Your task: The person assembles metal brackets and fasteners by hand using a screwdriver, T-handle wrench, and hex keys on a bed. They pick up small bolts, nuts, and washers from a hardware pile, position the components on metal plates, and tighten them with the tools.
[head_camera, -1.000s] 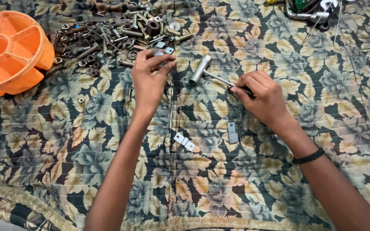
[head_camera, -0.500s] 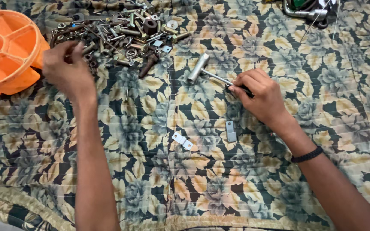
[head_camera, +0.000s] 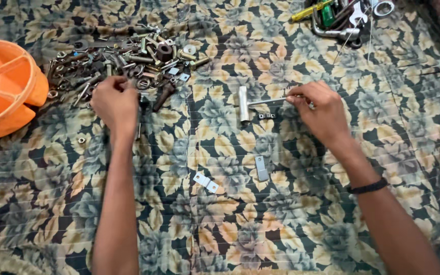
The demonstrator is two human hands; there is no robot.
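My left hand (head_camera: 114, 102) reaches into a heap of nuts, bolts and washers (head_camera: 128, 56) at the upper left, fingers curled over the pieces; whether it grips one I cannot tell. My right hand (head_camera: 321, 109) pinches the thin handle of a small silver hammer (head_camera: 244, 103), whose cylindrical head lies upright on the floral cloth. A tiny metal clip (head_camera: 266, 116) lies just beside the hammer head. Two flat metal brackets (head_camera: 205, 182) (head_camera: 261, 168) rest lower on the cloth between my arms.
An orange compartment tray (head_camera: 6, 86) sits at the left edge. A cluster of tools, including a yellow-handled one and a green one (head_camera: 339, 18), lies at the top right. The floral quilted cloth (head_camera: 281, 214) covers the whole surface.
My left hand moved from near the orange tray rightward to the heap's lower edge. My right hand turned the hammer so the handle lies level and the head stands upright. The view shifted down.
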